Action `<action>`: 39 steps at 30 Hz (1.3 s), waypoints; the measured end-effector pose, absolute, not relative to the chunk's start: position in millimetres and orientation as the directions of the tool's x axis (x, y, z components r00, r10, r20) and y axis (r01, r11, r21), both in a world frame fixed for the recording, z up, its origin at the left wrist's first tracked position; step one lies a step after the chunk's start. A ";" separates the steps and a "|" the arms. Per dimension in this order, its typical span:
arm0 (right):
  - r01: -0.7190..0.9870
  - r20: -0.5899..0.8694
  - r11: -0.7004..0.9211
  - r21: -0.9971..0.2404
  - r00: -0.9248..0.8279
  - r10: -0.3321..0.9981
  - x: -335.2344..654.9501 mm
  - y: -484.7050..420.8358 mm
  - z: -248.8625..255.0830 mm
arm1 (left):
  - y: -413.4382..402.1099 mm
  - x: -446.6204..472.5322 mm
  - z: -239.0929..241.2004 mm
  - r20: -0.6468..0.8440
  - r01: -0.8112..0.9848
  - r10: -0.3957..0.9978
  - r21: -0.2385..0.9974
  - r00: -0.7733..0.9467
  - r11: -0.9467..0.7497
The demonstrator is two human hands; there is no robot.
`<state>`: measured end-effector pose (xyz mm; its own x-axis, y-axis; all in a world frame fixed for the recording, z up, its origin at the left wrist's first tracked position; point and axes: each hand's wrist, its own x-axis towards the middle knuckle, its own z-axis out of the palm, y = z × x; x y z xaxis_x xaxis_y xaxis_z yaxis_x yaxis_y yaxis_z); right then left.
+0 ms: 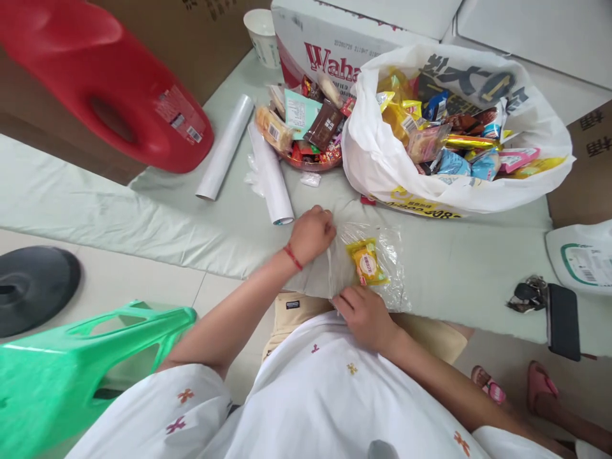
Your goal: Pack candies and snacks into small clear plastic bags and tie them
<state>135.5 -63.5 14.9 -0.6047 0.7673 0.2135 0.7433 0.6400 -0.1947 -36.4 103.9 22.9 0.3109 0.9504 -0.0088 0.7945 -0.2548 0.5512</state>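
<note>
A clear plastic bag [389, 255] lies flat on the pale green table [191, 217], with a yellow wrapped snack [366, 261] inside it. My left hand [312, 234], a red string on its wrist, is closed in a pinch on the bag's far left edge. My right hand [366, 315] is closed on the bag's near left edge, close to my body. Both hands hold the same open side of the bag.
A white shopping bag [382, 159] full of wrapped snacks sits behind. A round dish [310, 162] heaped with sweets stands left of it, beside two white rolls [224, 146]. A red jug [109, 83], paper cup [262, 35], cardboard box [325, 51], keys [528, 294] and phone [563, 322] are around.
</note>
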 end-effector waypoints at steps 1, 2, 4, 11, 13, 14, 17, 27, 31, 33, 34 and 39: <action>0.735 0.258 0.632 -0.245 -0.579 0.773 138.4 -67.3 18.8 | 102.1 -40.0 26.2 -0.050 0.771 0.957 0.606 0.285 -0.198; 0.725 0.298 0.619 -0.301 -0.545 0.784 142.2 -72.0 24.2 | 99.7 -43.1 29.5 -0.106 0.729 0.961 0.674 0.256 -0.120; 0.701 0.334 0.564 -0.436 -0.456 0.825 151.3 -82.5 35.9 | 94.1 -46.4 35.3 -0.259 0.557 0.941 0.825 0.219 0.097; 0.518 0.120 0.124 -0.846 -0.041 0.992 175.5 -105.7 45.9 | 91.9 -25.7 45.5 -0.605 -0.076 0.696 0.731 0.387 0.678; 0.505 0.072 0.034 -0.862 0.056 0.996 180.1 -108.4 43.2 | 94.9 -18.6 45.6 -0.637 -0.083 0.660 0.691 0.397 0.718; 0.510 0.057 0.005 -0.860 0.086 0.995 182.4 -109.4 42.2 | 95.8 -16.3 45.3 -0.644 -0.071 0.660 0.693 0.387 0.718; 0.578 0.089 0.046 -0.815 0.046 0.995 189.2 -110.8 41.0 | 94.7 -15.8 42.7 -0.627 -0.013 0.708 0.745 0.324 0.666; 0.681 0.190 0.549 -0.484 -0.531 0.826 191.8 -98.2 41.3 | 84.4 -54.0 32.9 -0.333 0.448 0.935 0.858 0.118 0.250; 0.607 0.264 0.508 -0.611 -0.449 0.854 204.0 -90.8 56.4 | 66.1 -46.3 48.0 0.211 0.744 0.977 0.651 0.012 -0.149; 0.707 0.308 0.357 -0.610 -0.204 0.929 214.3 -85.3 56.6 | 52.3 -34.3 54.3 0.364 0.717 0.922 0.607 0.134 -0.343; 0.774 0.309 0.256 -0.579 -0.082 0.948 219.6 -82.3 53.2 | 46.1 -28.4 54.9 0.390 0.676 0.892 0.595 0.231 -0.435; 0.959 0.119 0.109 -0.262 -0.079 0.990 243.2 -77.0 14.1 | 40.0 -25.6 27.0 0.186 0.682 0.806 0.446 0.563 -0.579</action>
<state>243.2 -77.0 14.1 -0.0795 0.9897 0.1192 0.9588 0.1086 -0.2625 -25.6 40.0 27.0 0.5627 0.8055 0.1859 0.6822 -0.5795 0.4459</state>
